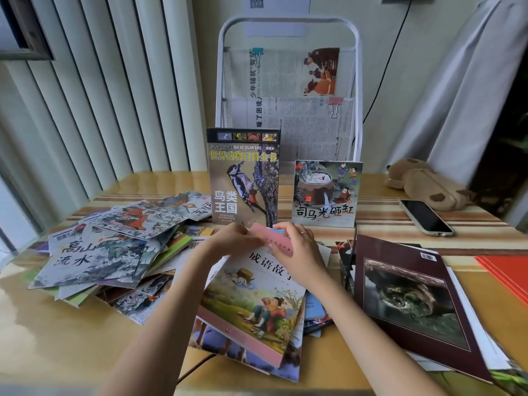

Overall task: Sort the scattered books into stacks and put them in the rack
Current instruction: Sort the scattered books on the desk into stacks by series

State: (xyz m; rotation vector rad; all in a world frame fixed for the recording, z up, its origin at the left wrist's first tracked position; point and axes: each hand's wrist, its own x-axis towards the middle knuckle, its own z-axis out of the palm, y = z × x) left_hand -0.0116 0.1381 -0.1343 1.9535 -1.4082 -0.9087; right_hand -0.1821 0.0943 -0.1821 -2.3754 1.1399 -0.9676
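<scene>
Both my hands grip the far end of a small pink-spined book (278,241) above a picture book with a seated child on its cover (251,304). My left hand (234,238) holds its left end, my right hand (300,252) its right end. That picture book tops a short stack at the table's middle. A loose heap of thin picture books (108,241) spreads at the left. A bird encyclopedia (243,178) and a smaller storybook (325,192) stand upright against the white wire rack (288,24), which holds clipped newspapers.
A dark maroon book (411,301) lies on papers at the right, with a red folder (508,272) at the edge. A phone (427,217) and a brown plush toy (425,182) rest at the back right. Vertical blinds hang on the left.
</scene>
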